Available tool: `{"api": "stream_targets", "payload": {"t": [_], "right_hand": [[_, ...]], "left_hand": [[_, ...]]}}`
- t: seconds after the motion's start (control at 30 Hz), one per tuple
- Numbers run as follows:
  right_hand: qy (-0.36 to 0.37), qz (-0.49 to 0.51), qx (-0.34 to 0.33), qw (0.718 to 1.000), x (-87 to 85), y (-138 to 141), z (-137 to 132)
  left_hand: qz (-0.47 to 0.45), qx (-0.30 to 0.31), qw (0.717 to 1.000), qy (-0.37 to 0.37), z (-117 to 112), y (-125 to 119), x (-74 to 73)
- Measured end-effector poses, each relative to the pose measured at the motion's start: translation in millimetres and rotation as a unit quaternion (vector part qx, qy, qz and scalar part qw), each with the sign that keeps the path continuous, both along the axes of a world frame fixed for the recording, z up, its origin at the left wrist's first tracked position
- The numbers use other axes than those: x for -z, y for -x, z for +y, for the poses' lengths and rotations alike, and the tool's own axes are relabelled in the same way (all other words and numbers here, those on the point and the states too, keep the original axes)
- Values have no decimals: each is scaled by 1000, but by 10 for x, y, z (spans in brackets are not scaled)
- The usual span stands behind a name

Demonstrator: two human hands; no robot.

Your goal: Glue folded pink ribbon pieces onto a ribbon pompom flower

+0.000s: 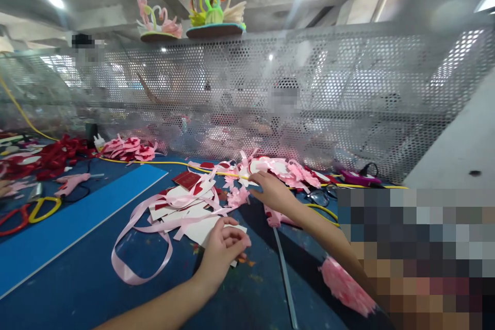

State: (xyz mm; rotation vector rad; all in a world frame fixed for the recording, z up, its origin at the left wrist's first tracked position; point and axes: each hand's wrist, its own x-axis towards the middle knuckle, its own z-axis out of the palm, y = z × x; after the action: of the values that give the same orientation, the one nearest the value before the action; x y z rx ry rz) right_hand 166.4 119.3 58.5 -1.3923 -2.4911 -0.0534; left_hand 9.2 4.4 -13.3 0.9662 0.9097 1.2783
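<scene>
The white paper pile (193, 214) lies on the blue table (77, 278). At its near edge rests the left hand (223, 247), fingers curled in toward the thumb; whether it grips anything cannot be told. Just behind the pile to the right, the right hand (273, 192) reaches out with its fingers together, their tips on the heap of pink ribbon scraps (286, 169); a grip cannot be told. 1 small pink bow (237, 197) sits between that hand and the pile. A long pink ribbon (129, 260) loops out left of the pile, and 1 red card (186, 179) lies at its far edge.
</scene>
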Motion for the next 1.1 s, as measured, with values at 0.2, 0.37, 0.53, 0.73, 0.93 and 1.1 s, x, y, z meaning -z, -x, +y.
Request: {"api": "stream_targets", "payload": {"t": [0.2, 0.37, 0.53, 0.73, 0.93, 1.1], "right_hand": [[4, -48, 31, 998, 311, -724, -401], [-23, -75, 53, 996, 529, -809, -449], [-71, -85, 54, 992, 468, -737, -505], [-120, -84, 41, 988, 405, -734, -726], [-156, -79, -47, 984, 483, -538, -1028], [-154, -68, -99, 981, 575, -475, -1105]], "left_hand": [[11, -27, 999, 20, 22, 3, -4], [21, -31, 999, 6, 64, 44, 12], [62, -62, 996, -31, 145, 106, -4], [86, -69, 993, -33, 189, 175, -30], [86, -67, 993, -49, 189, 214, -11], [95, -68, 991, -61, 234, 269, 16]]}}
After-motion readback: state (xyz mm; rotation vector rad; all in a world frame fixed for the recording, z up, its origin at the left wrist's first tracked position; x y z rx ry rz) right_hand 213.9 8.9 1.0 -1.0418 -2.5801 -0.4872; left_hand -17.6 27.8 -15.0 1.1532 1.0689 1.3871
